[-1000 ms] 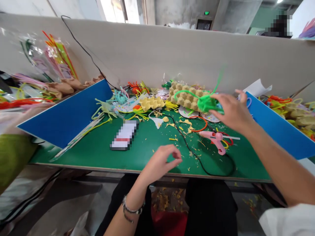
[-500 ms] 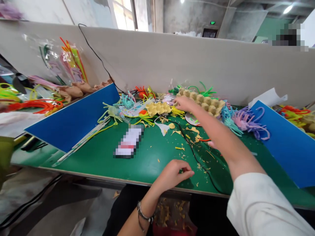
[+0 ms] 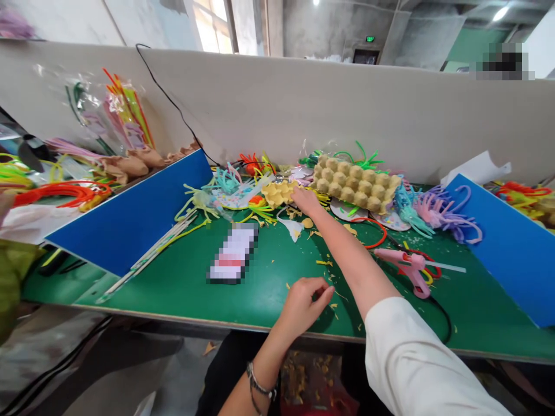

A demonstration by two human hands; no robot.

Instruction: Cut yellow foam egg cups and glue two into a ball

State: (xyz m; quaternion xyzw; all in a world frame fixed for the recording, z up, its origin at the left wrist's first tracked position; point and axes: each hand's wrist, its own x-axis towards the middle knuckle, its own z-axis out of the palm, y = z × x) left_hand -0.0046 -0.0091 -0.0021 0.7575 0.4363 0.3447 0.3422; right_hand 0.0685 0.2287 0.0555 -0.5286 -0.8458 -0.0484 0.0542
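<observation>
My right hand [image 3: 306, 201] is stretched far forward across the green table [image 3: 182, 277]. Its fingers rest on a small yellow egg-carton piece [image 3: 278, 192] among pipe-cleaner scraps; whether they grip it I cannot make out. My left hand [image 3: 306, 301] hovers at the table's front edge with fingers curled loosely and thumb near the fingertips, nothing visible in them. A large tan egg carton [image 3: 355, 182] lies just right of my right hand.
A pink glue gun [image 3: 410, 267] with a black cord lies at the right. A phone [image 3: 234, 253] sits mid-table. Blue dividers [image 3: 130, 216] [image 3: 507, 248] bound both sides. Purple and teal pipe-cleaner pieces [image 3: 433, 209] lie at the back right, white sticks [image 3: 151, 248] at the left.
My right hand let go of a green pipe-cleaner piece at the back right, then swept left from the tan carton to the yellow carton piece. The left hand stayed by the front edge.
</observation>
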